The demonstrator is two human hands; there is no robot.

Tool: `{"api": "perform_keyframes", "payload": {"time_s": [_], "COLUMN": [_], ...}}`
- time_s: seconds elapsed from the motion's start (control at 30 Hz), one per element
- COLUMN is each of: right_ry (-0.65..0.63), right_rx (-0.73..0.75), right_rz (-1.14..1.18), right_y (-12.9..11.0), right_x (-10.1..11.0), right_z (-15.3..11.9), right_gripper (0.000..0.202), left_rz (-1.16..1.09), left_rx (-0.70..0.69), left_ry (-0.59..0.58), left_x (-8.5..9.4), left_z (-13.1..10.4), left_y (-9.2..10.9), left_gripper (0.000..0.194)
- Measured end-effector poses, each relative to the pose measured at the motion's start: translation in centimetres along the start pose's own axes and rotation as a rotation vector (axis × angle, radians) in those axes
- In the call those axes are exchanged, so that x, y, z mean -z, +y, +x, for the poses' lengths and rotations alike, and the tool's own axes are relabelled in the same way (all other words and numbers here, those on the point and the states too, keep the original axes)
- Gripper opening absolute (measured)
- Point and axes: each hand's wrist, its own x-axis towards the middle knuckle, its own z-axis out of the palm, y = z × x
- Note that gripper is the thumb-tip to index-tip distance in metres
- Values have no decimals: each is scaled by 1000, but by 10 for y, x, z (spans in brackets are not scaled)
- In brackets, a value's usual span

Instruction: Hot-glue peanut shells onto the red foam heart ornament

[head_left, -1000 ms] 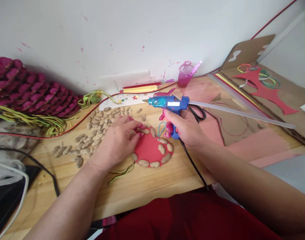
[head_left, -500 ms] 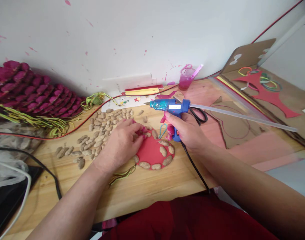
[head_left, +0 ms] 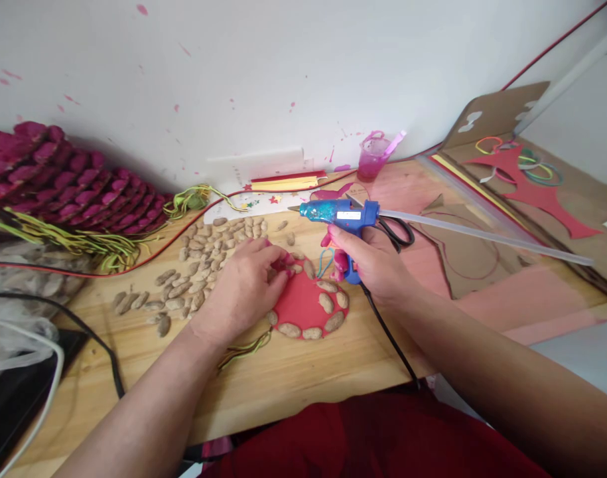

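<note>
A red disc (head_left: 299, 302) lies on the table, with peanuts set around its rim and one peanut (head_left: 326, 303) further in. My left hand (head_left: 251, 279) is closed at the disc's upper left edge, its fingertips on a peanut (head_left: 297, 268) that is partly covered. In my right hand (head_left: 377, 262) is a blue glue gun (head_left: 340, 214), gripped by its handle above the disc's right side. Its nozzle points left, and a long clear glue stick (head_left: 487, 234) sticks out of the back. A blue loop (head_left: 326, 262) shows between the disc and the gun.
Loose peanuts (head_left: 198, 265) are spread left of my left hand. Magenta scalloped pieces (head_left: 74, 186) stand at the left by a black cable (head_left: 84, 318). A cup of pink liquid (head_left: 373, 157) stands at the wall. Cut cardboard (head_left: 462, 265) and red scraps (head_left: 542, 189) lie right.
The view has shifted very slightly. Both hands, the glue gun and the red disc stay in nearly the same places.
</note>
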Motion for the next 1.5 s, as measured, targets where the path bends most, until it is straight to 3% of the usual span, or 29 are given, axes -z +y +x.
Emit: {"api": "perform_keyframes", "payload": {"time_s": [1.0,1.13,1.27,1.5], "right_ry": [9,10,5,9], "right_rx": [-48,-43,-42,-37], "right_rz": [-9,-2,-7,1], "right_y": [-3,-3,-3,-4], "right_x": [-1,-1,-1,-1], "right_z": [-2,-3,-3,-3], "right_gripper": [42,40,40,39], "left_rz": [98,97,114,57], "left_rx": [21,63,69,27], "left_ry": [70,137,166,94], "left_x": [-5,3,9,7], "left_z": [-2,-1,-1,-1], "left_y": [2,-5,-11,-5], "left_gripper": [6,11,30,15]}}
